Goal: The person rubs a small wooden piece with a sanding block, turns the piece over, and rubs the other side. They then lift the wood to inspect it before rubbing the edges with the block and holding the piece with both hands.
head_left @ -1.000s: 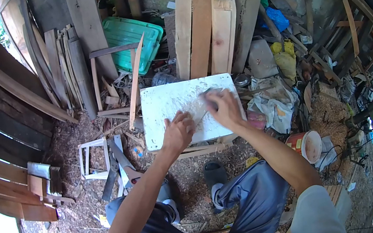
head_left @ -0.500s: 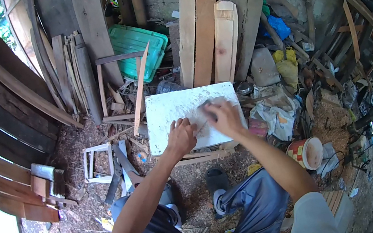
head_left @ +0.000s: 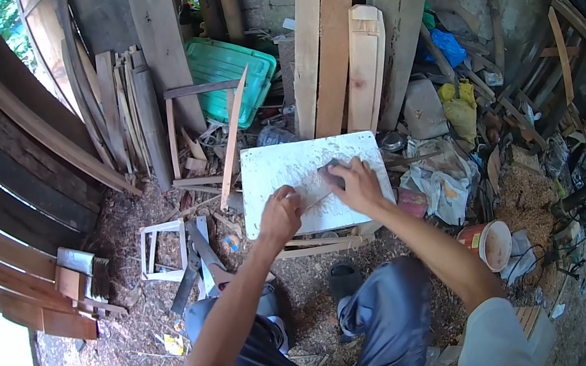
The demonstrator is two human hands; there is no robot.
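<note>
A white board [head_left: 348,144] with a chipped, marked surface lies in front of me like a small tabletop. My right hand [head_left: 356,182] is closed around a small dark block [head_left: 330,173] over the middle of the board. My left hand [head_left: 282,212] is at the board's left side, its fingers curled near one end of a thin, light piece [head_left: 317,199] too faint to make out fully. The fingertips of that hand are partly hidden, and they seem to pinch the piece.
Planks [head_left: 333,52] lean upright behind the board beside a green crate lid [head_left: 236,76]. A small wooden frame [head_left: 163,250] and a handsaw [head_left: 206,256] lie on the left. A bucket [head_left: 491,243] stands at the right.
The view has shifted, so the scene sits slightly further right. My right hand and the dark block, blurred by motion before, now look sharp. My left hand stays near the board's left side.
</note>
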